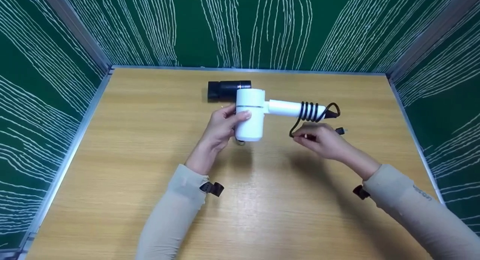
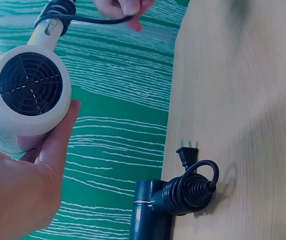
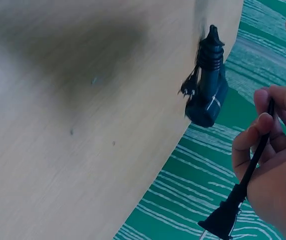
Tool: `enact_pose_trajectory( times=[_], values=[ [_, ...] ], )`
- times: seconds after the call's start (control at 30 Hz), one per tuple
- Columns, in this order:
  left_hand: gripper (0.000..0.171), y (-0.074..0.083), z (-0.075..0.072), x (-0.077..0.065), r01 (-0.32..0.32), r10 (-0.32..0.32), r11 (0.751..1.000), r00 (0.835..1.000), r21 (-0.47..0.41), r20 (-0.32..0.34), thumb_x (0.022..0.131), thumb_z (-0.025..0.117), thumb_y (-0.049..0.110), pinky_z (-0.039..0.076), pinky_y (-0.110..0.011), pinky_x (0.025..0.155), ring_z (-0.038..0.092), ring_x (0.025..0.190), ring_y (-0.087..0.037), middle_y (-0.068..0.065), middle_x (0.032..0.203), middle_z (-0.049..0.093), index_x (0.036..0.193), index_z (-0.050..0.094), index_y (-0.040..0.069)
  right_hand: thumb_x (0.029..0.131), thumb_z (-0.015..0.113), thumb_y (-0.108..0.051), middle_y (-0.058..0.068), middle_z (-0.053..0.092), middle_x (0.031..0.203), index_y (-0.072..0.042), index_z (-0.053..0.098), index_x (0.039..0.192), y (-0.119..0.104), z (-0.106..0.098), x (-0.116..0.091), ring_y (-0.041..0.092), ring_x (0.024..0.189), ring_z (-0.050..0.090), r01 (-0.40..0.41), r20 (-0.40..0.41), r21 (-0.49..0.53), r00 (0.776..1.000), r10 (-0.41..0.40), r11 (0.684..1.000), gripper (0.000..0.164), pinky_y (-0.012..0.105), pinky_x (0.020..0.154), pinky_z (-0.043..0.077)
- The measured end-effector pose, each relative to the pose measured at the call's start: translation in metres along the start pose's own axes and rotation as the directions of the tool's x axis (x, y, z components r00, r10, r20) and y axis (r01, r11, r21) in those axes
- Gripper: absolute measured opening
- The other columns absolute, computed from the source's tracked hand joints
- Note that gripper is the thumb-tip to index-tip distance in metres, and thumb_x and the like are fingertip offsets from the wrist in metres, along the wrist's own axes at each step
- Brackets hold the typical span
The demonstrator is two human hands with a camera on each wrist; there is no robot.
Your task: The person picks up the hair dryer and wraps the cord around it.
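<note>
My left hand (image 1: 221, 126) grips the barrel of a white hair dryer (image 1: 250, 121), thumb on its near side, with the handle pointing right. Several turns of black cord (image 1: 309, 111) wrap the handle near its end. In the left wrist view the dark round grille (image 2: 30, 84) of the barrel faces the camera. Below the handle my right hand (image 1: 322, 140) pinches the loose stretch of cord between thumb and fingers. The plug (image 3: 223, 217) hangs past that hand in the right wrist view, its prongs partly cut off by the frame edge.
A black hair dryer (image 1: 225, 91) lies on the wooden table (image 1: 157, 158) behind the white one, which partly covers it. Its own cord (image 2: 188, 192) is wound round its handle. Green walls (image 1: 187, 31) with white wavy lines enclose the table at the back and sides.
</note>
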State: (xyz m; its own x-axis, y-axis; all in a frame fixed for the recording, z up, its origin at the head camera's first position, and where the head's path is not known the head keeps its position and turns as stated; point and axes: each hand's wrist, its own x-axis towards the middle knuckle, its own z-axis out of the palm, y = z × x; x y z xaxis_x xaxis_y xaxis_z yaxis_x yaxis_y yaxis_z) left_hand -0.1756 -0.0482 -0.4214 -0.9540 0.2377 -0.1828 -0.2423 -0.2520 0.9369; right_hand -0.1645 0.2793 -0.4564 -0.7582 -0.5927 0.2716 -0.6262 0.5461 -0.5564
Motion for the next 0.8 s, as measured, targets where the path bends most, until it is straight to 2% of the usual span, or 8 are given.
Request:
enact_pose_trajectory(
  times=[0.2,0.33,0.4,0.43,0.5,0.63,0.7,0.8],
  values=[
    [0.054,-0.001,0.001,-0.003,-0.020,0.020,1.000,0.999,-0.006,0.034,0.096,0.075,0.010,0.060,-0.054,0.099,0.067,0.117,-0.035,-0.020,0.133,0.065,0.146,0.060,-0.003,0.103,0.072,-0.010,0.006,0.078,0.103,-0.007,0.080,0.114,0.007,-0.012,0.006,0.010,0.079,0.063,-0.172,0.063,0.064,0.984,0.168,0.983,0.014,0.023,0.066,0.052],
    [0.055,-0.001,0.001,-0.006,-0.020,0.020,1.000,0.999,-0.012,0.047,0.095,0.074,0.009,0.061,-0.052,0.097,0.069,0.115,-0.035,-0.021,0.132,0.065,0.147,0.059,-0.004,0.106,0.068,-0.017,0.013,0.077,0.115,-0.004,0.074,0.126,0.010,-0.023,0.015,0.022,0.094,0.070,-0.326,0.169,0.158,0.939,0.300,0.932,0.024,0.026,0.078,0.055],
    [0.056,-0.001,0.001,-0.006,-0.014,0.014,1.000,0.998,-0.008,0.053,0.095,0.074,0.009,0.061,-0.052,0.097,0.069,0.114,-0.035,-0.021,0.132,0.066,0.147,0.058,-0.005,0.108,0.066,-0.020,0.015,0.076,0.122,-0.003,0.071,0.132,0.011,-0.029,0.019,0.027,0.106,0.071,-0.386,0.216,0.139,0.910,0.353,0.912,0.031,0.031,0.087,0.055],
    [0.057,-0.001,0.001,-0.007,-0.012,0.012,1.000,0.998,-0.004,0.056,0.095,0.074,0.009,0.061,-0.051,0.097,0.069,0.114,-0.034,-0.021,0.132,0.066,0.148,0.058,-0.005,0.108,0.066,-0.021,0.015,0.075,0.123,-0.003,0.071,0.132,0.012,-0.032,0.020,0.029,0.109,0.070,-0.384,0.224,0.118,0.909,0.353,0.916,0.031,0.034,0.089,0.055],
    [0.057,-0.001,0.000,-0.007,-0.007,0.007,1.000,0.998,0.009,0.064,0.095,0.074,0.010,0.062,-0.050,0.096,0.069,0.114,-0.034,-0.021,0.132,0.066,0.148,0.058,-0.004,0.106,0.067,-0.017,0.015,0.075,0.114,-0.002,0.074,0.126,0.016,-0.038,0.023,0.030,0.101,0.070,-0.338,0.208,0.082,0.926,0.315,0.938,0.026,0.037,0.086,0.054],
    [0.058,-0.001,-0.001,-0.008,-0.003,-0.001,0.999,0.996,0.042,0.090,0.094,0.075,0.012,0.062,-0.049,0.094,0.070,0.114,-0.034,-0.020,0.132,0.067,0.147,0.059,-0.003,0.095,0.074,0.000,0.010,0.074,0.095,-0.002,0.079,0.108,0.026,-0.050,0.029,0.018,0.083,0.065,-0.150,0.129,0.116,0.982,0.135,0.982,0.014,0.029,0.077,0.053],
    [0.057,-0.001,-0.002,-0.009,-0.003,-0.003,0.999,0.995,0.053,0.103,0.094,0.075,0.013,0.063,-0.049,0.094,0.070,0.114,-0.034,-0.021,0.132,0.067,0.147,0.059,-0.003,0.092,0.076,0.005,0.010,0.075,0.095,-0.001,0.080,0.106,0.029,-0.057,0.033,0.012,0.084,0.065,-0.116,0.129,0.160,0.987,0.096,0.980,0.016,0.024,0.077,0.052],
    [0.058,-0.001,-0.004,-0.010,-0.002,-0.005,0.998,0.993,0.061,0.117,0.094,0.075,0.012,0.063,-0.049,0.094,0.070,0.114,-0.033,-0.021,0.132,0.067,0.147,0.059,-0.003,0.097,0.075,0.000,0.010,0.077,0.100,-0.002,0.081,0.106,0.027,-0.068,0.040,0.006,0.088,0.065,-0.171,0.158,0.148,0.976,0.148,0.974,0.011,0.020,0.078,0.051]
  ],
)
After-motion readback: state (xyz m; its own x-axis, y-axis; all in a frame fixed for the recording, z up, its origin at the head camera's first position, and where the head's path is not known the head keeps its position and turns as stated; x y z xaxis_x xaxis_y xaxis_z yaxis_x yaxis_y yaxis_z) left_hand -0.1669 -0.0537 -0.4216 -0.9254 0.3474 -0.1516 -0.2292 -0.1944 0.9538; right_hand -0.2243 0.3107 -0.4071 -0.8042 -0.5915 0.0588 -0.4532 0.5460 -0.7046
